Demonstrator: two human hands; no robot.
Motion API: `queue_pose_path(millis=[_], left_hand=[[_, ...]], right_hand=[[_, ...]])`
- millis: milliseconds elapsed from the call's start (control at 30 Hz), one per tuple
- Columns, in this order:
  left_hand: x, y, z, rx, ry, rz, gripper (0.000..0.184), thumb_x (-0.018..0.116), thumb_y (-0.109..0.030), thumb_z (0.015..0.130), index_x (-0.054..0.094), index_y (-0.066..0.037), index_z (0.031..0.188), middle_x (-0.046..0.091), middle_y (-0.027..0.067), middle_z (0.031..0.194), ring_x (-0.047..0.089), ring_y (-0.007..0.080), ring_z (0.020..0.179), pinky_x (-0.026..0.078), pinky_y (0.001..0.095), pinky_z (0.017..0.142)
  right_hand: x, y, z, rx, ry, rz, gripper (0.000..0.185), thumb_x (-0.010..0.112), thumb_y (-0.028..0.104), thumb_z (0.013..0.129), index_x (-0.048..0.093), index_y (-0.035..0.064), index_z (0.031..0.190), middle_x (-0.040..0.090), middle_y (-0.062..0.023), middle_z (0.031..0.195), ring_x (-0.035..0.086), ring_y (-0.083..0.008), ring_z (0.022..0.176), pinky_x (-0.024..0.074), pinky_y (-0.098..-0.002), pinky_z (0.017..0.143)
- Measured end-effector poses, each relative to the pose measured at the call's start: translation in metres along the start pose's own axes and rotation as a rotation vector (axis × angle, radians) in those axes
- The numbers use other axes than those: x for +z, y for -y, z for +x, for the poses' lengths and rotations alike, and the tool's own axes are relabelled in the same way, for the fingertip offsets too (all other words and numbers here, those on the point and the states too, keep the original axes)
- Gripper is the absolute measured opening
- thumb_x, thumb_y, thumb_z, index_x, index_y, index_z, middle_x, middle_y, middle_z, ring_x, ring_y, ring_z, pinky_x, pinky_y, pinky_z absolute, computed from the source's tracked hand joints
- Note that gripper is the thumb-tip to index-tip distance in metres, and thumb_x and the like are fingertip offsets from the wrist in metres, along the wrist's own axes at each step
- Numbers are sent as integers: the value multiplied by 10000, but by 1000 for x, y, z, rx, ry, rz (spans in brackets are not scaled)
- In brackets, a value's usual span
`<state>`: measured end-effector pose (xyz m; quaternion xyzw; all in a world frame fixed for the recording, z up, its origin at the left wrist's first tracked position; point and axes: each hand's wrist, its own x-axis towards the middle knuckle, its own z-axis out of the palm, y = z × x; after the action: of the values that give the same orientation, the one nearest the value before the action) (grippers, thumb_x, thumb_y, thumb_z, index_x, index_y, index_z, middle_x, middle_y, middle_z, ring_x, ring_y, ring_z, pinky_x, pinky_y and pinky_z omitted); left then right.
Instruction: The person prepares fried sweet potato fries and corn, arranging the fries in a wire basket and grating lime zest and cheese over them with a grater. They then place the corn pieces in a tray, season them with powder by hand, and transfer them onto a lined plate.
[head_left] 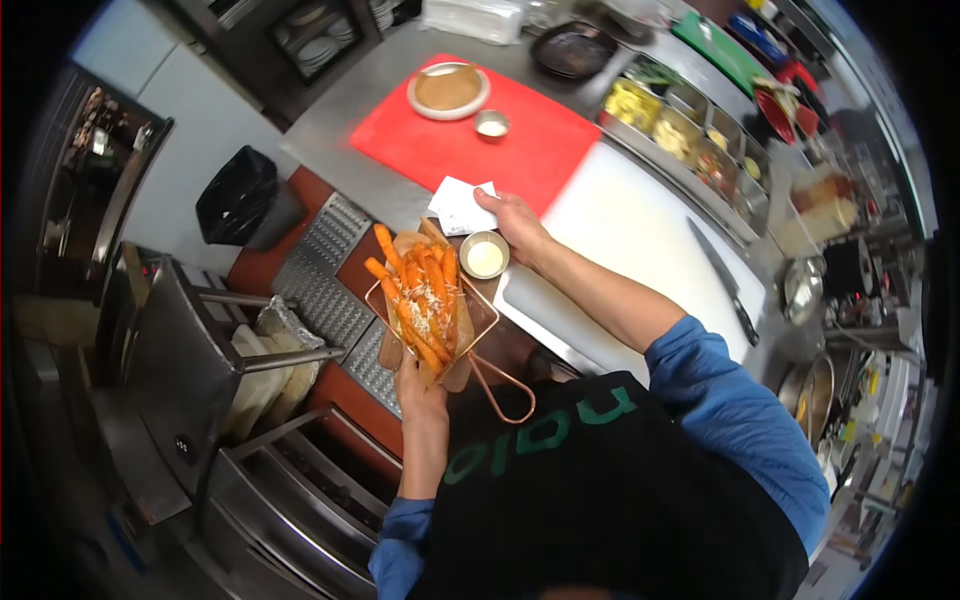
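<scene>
Head view: red mat [545, 130] beyond our fingers, its near stretch open.
Board [457, 377]: over our left hand [420, 392], seemingly borne from below; how closed those fingers are, we cannot tell.
Basket [483, 335]: on the board, ahead of the left fingers.
Dip [485, 256]: just beside our right hand [515, 225].
Slip [463, 208]: pinched under our right thumb, likely kept off the food.

My right forearm [610, 292] stretches forward and leftward from a bent elbow, and my right hand [515, 225] pinches, thumb [487, 200] uppermost. My left forearm [425, 455] points straight ahead, lower and nearer my body; my left hand [420, 392] grips, most of its fingers hidden.
</scene>
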<state>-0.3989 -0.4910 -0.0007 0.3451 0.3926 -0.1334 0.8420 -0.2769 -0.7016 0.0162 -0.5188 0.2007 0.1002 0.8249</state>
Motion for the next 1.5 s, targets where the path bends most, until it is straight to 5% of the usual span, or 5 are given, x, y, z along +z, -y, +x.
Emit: queue_pose_path(millis=[567, 767, 867, 1200, 1500], left_hand=[[-49, -330, 199, 206, -144, -219, 478, 604, -242, 860, 433, -20, 1248, 534, 130, 1192, 579, 281, 1018, 516, 464, 816], [-35, -475, 256, 572, 101, 109, 363, 504, -261, 900, 513, -78, 1214, 540, 92, 1221, 539, 257, 1092, 442, 379, 934], [-37, -557, 310, 439, -168, -252, 368, 510, -290, 893, 525, -81, 1195, 559, 103, 1192, 544, 266, 1081, 461, 415, 908], [-81, -774, 413, 503, -216, -426, 397, 474, -341, 906, 511, -95, 1215, 555, 57, 1182, 543, 231, 1063, 462, 382, 895], [-120, -882, 486, 645, -272, -649, 370, 451, -279, 921, 487, -99, 1243, 562, 67, 1172, 561, 223, 1035, 480, 399, 883]], right_hand=[[362, -27, 268, -30, 258, -112, 330, 494, 276, 920, 546, -19, 1058, 637, -98, 969, 609, -145, 852, 474, -272, 755], [520, -16, 398, 28, 410, -19, 308, 474, 243, 928, 544, -28, 1057, 628, -106, 988, 613, -172, 855, 496, -304, 746], [612, 1, 463, 103, 407, -6, 299, 482, 239, 924, 547, -25, 1050, 627, -96, 955, 616, -173, 810, 510, -291, 683], [875, -6, 683, -710, 423, -706, 156, 706, 131, 741, 637, 4, 800, 639, -57, 704, 559, -110, 596, 440, -262, 534], [1004, -48, 745, -415, 568, -1101, 280, 687, 343, 702, 708, 113, 859, 679, -96, 844, 638, -229, 786, 484, -328, 728]])
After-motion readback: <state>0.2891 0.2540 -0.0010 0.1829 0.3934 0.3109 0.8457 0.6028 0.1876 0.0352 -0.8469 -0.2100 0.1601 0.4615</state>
